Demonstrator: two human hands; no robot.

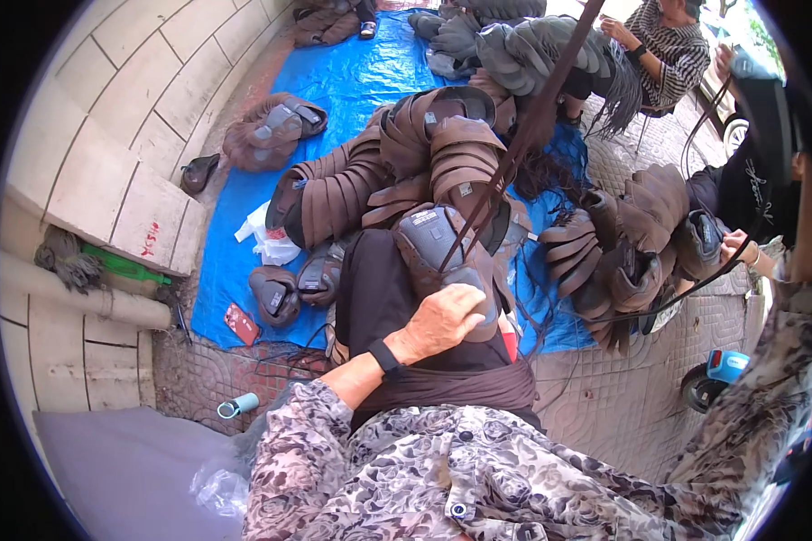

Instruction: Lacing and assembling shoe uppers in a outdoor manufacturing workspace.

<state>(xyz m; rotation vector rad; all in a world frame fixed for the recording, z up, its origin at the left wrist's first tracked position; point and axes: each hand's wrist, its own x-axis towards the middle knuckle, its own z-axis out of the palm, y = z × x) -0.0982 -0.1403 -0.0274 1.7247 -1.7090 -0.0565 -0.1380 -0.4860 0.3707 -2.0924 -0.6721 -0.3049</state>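
Here, the left hand (438,323) clasps one curved brown-and-grey shoe upper (431,242), long axis running forward-left from the grip; right hand unseen.

Head view: left one of two fisheyes worn side by side on head. Looks steeply down and forward, past patterned shirt (424,469) at lower edge, over dark-trousered lap (367,279). Upright, unmirrored. Left hand (438,322) close, near middle. Blue tarp (244,234) farther, stretching toward top; block wall (108,108) along left. Wide coverage, straight edges bending toward black rim.
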